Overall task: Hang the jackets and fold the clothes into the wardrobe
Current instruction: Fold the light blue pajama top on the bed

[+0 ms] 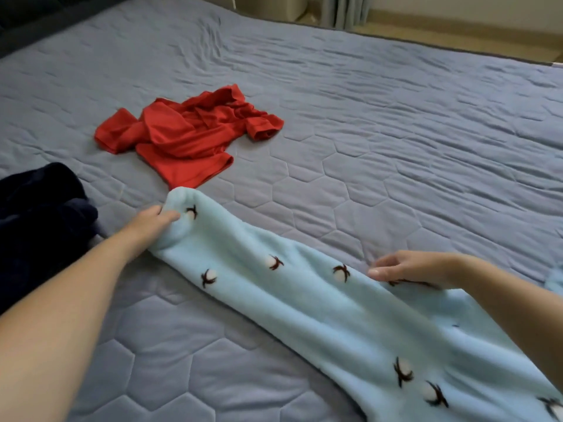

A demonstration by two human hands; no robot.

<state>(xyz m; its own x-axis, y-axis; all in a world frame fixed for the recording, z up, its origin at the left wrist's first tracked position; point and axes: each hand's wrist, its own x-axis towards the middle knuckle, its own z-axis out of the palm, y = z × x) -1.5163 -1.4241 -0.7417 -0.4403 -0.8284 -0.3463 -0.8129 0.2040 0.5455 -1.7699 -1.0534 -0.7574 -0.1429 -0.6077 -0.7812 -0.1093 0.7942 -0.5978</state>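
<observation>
Pale blue fleece garment (320,306), patterned with dark-stemmed white tufts, lies stretched diagonally across a grey quilted bed cover (396,132). The left hand (152,222) grips its far cuffed end, fingers curled into the fabric. The right hand (411,268) rests at the garment's upper edge, fingers loosely bent; whether it pinches the cloth cannot be told. A crumpled red shirt (182,138) lies just beyond the cuff, and a dark navy garment (39,214) lies at the left.
</observation>
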